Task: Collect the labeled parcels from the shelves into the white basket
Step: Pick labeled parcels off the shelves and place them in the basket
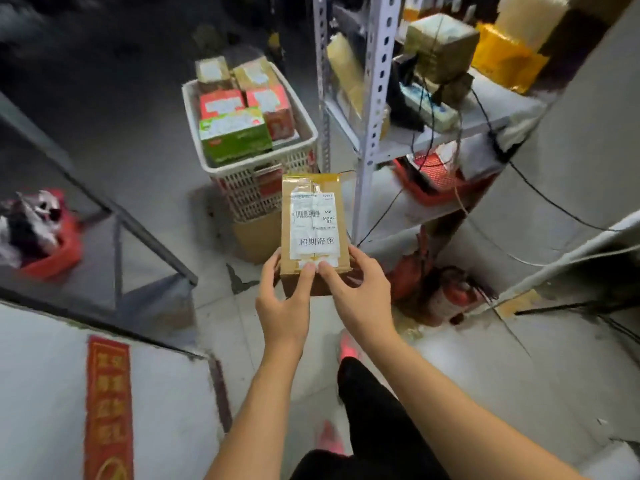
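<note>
Now both hands, left hand (282, 306) and right hand (360, 292), grip a labeled brown parcel (313, 223) near the part-filled white basket (308, 133).

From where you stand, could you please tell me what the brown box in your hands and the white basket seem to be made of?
The brown labelled box looks like matte cardboard, judging by its dull tan faces, glossy tape and pasted paper label. The white lattice basket is probably moulded plastic: smooth rim, regular slotted walls.
</note>
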